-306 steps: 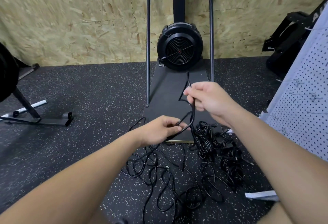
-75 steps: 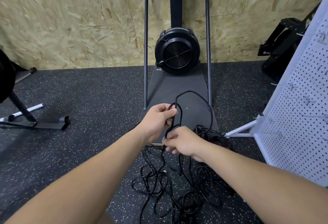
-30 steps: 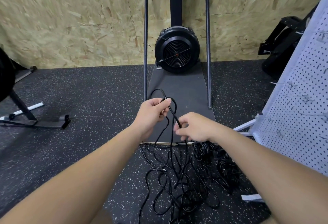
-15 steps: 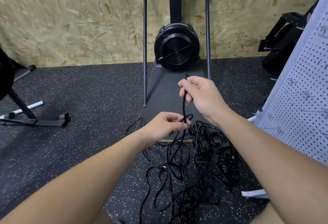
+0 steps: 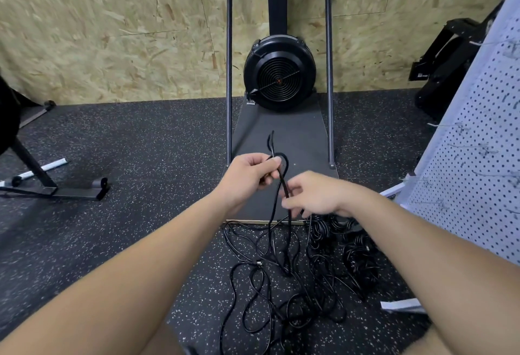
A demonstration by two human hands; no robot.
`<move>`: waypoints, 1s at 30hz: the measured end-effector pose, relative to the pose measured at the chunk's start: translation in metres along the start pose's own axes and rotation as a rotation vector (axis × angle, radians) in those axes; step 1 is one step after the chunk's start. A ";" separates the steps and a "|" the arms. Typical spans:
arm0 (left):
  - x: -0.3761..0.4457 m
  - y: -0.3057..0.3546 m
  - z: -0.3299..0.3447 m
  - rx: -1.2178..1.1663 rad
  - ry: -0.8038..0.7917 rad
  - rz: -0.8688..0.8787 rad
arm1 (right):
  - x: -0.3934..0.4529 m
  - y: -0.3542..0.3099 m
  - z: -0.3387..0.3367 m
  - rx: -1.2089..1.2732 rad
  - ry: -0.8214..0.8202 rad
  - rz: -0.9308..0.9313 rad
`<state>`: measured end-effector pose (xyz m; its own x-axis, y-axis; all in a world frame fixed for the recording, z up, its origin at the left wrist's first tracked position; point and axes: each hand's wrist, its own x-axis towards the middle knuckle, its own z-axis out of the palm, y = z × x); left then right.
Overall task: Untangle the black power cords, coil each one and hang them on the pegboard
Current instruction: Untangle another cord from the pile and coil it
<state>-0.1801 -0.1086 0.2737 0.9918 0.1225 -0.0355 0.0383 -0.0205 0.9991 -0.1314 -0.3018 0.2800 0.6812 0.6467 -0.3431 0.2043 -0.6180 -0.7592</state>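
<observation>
Two hands work one black cord (image 5: 283,183) above the near edge of a grey platform (image 5: 295,141). The left hand (image 5: 247,177) grips a small loop of it; the right hand (image 5: 315,195) pinches the strand just below. The loose cords (image 5: 270,278) tangle on the speckled floor (image 5: 126,158); their count is unclear. Coiled bundles (image 5: 357,259) lie beside the pegboard (image 5: 478,158), which the right edge cuts off.

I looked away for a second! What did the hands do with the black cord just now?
The right hand came down from up high and now pinches the cord low, beside the left hand. The left hand rose a little, holding a small loop. The tangled cords on the floor and the pegboard stayed put.
</observation>
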 end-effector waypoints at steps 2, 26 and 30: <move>0.002 0.001 0.002 -0.034 0.019 0.011 | 0.003 0.002 0.009 0.017 -0.050 0.018; -0.014 -0.021 -0.003 0.213 -0.287 -0.170 | 0.012 -0.024 -0.026 0.550 0.606 -0.175; -0.011 -0.015 -0.003 0.154 -0.115 -0.071 | 0.011 -0.019 -0.028 0.512 0.551 -0.091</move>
<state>-0.1920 -0.1063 0.2589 0.9929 0.0151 -0.1176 0.1185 -0.1683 0.9786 -0.1082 -0.2956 0.3061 0.9576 0.2850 -0.0428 0.0161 -0.2013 -0.9794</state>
